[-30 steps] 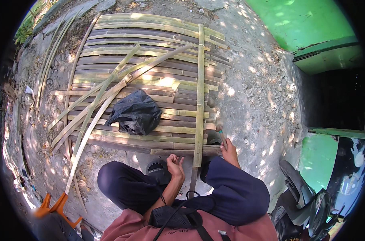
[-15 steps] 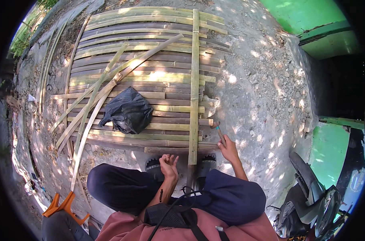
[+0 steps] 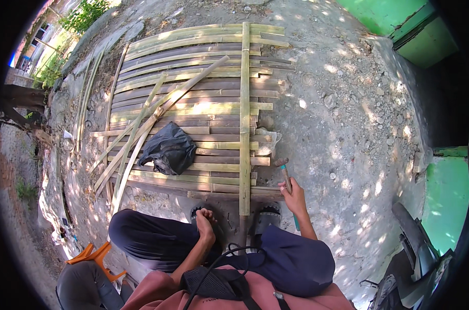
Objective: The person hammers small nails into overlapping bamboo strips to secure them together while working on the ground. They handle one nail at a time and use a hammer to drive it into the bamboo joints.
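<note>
My right hand (image 3: 295, 200) grips a hammer (image 3: 284, 173) by its handle, at the near right corner of a panel of bamboo slats (image 3: 182, 94). The hammer's head is up, just right of the slat ends. My left hand (image 3: 205, 221) is closed in front of my left knee, near the panel's near edge; whatever its fingers hold, if anything, is hidden. A long bamboo strip (image 3: 245, 113) lies across the slats near their right ends and reaches toward me between my feet. On the slats lies a crumpled black plastic bag (image 3: 169, 150).
Loose bamboo strips (image 3: 136, 135) lie crossed over the panel's left part. At lower left are an orange plastic stool (image 3: 96, 257) and another person's leg (image 3: 87, 281). A motorbike (image 3: 415, 258) stands at lower right, near a green wall (image 3: 446, 199).
My view has shifted, and the panel sits slightly lower in it. The hammer has turned more upright in my right hand. My left hand's fingers have curled further in.
</note>
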A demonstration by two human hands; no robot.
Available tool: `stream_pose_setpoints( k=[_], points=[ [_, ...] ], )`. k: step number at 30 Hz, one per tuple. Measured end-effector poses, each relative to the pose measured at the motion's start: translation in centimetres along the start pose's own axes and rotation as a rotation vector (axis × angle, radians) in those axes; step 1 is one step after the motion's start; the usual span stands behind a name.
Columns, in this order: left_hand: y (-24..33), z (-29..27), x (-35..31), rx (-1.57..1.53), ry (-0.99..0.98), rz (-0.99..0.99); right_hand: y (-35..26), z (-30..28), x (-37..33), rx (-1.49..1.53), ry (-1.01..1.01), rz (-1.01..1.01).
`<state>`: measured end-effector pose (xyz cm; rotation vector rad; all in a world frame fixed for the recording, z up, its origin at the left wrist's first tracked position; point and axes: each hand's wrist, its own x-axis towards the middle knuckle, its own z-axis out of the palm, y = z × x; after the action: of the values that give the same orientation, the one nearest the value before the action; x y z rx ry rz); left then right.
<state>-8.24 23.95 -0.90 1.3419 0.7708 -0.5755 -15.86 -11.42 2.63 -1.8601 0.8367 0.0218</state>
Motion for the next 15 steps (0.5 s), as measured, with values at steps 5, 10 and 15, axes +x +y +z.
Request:
stream_pose_setpoints(
  k=[5,10,15],
  points=[
    [3.5,2.8,-1.1,0.453,-0.087,0.382,0.6,-0.4,-0.5,0.137,0.101,0.033],
    [5.8,8.1,0.0,0.513,-0.235,0.567,1.7,-1.3,-1.5,0.235,0.164,0.04],
    [7.0,12.5,2.1,0.597,-0.271,0.656,2.3,-1.4,-2.5,0.176,0.222,0.021]
  ],
)
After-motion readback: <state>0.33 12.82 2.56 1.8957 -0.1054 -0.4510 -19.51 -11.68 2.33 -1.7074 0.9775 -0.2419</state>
